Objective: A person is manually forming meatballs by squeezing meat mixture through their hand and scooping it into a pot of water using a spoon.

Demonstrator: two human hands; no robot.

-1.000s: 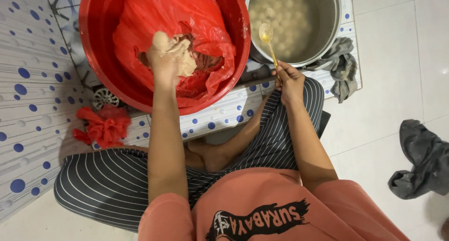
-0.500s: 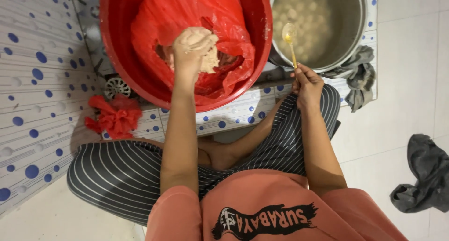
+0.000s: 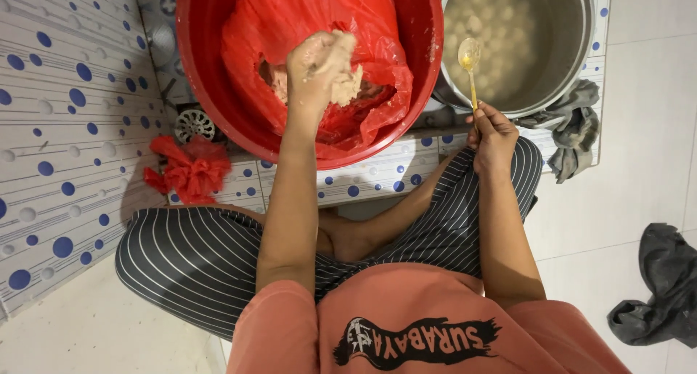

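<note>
The person sat cross-legged, knees spread wide, one bare foot tucked in front of the body. The left arm reached straight forward, elbow nearly locked, forearm bare below a short sleeve. The left hand (image 3: pixel 317 67) was raised at the end of it, fingers curled tight into a fist, knuckles up, smeared pale. The right arm ran forward with the elbow slightly bent and the forearm angled a little inward. The right hand (image 3: pixel 494 133) sat lower and nearer the body, fingers pinched closed, thumb on top.
</note>
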